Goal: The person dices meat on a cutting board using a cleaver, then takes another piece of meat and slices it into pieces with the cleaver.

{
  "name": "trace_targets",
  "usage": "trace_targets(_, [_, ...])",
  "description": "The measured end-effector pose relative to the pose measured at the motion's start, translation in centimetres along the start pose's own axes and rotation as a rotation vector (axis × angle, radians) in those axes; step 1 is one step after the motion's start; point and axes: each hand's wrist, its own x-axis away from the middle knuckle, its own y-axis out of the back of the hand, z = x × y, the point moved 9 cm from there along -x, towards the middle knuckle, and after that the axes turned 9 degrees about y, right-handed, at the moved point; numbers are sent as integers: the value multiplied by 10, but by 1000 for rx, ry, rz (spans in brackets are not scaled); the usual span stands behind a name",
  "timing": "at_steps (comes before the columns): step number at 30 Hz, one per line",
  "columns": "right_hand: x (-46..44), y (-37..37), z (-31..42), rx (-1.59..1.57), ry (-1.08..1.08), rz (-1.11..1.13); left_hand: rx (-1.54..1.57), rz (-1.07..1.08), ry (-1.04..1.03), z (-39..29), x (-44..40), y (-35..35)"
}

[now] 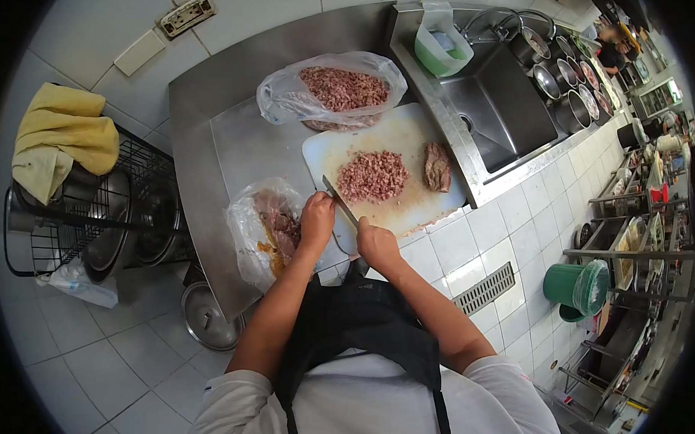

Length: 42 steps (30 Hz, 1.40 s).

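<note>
My right hand is wrapped round the handle of a knife at the near edge of a white cutting board. Beside the blade's far end is my left hand, its fingers curled together; whether they pinch the blade or anything else is too small to tell. A pile of chopped meat lies on the board just beyond the knife. To its right rests a larger piece of meat. Left of my left hand, an open plastic bag holds meat pieces.
Behind the board, a clear bag holds more chopped meat. A sink with a green container and metal pots is at right. A wire rack with a yellow cloth stands left. A person is far right.
</note>
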Motion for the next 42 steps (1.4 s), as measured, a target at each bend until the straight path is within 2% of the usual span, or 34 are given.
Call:
trace_targets(5, [-25,-23,-8,-24,-14,-25,-42,30,-58,-7,0,2])
trace_targets(11, [-25,-5,-15,-60,-29,-101,39,-7,-43,2,5,1])
trace_targets(14, [-11,1,-12,-11,-62,-78,75,-23,-9,3,6,7])
trace_targets(20, [-3,-3,3,12,6,-5,72,-13,7,9,4,2])
trace_targets(29, [-28,-21,-7,-11,-4,-38,25,-27,-49,3,6,5])
trace_targets(35, [-11,-3,-8,-17,-82,-60,47,-71,6,8,11,10])
trace_targets(42, [-3,-7,7,-30,-41,-19,52,-44,42,12,10,8])
